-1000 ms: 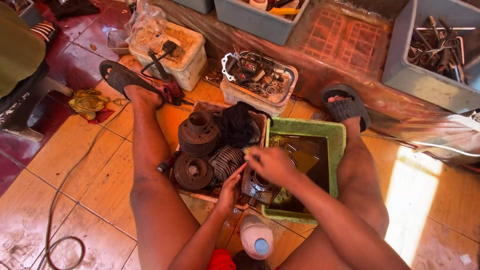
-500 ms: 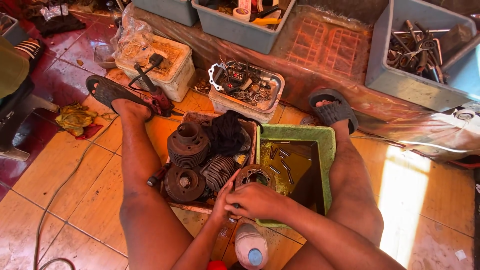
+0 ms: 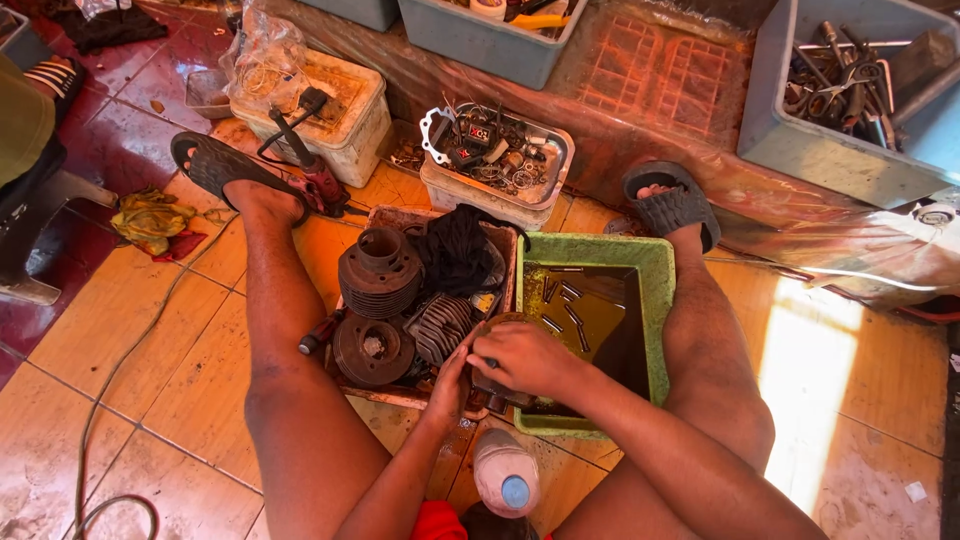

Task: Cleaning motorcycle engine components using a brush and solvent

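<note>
Both hands meet at the near edge where the two trays touch. Right hand [image 3: 525,358] curled shut over a round metal part [image 3: 497,322]; left hand [image 3: 450,378] fingers pressed to its side. Brown tray [image 3: 395,215]: three finned cylinders. Green tray [image 3: 600,250]: dark liquid, about five bolts.

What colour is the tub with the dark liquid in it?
Green tub, seen in the head view.
</note>
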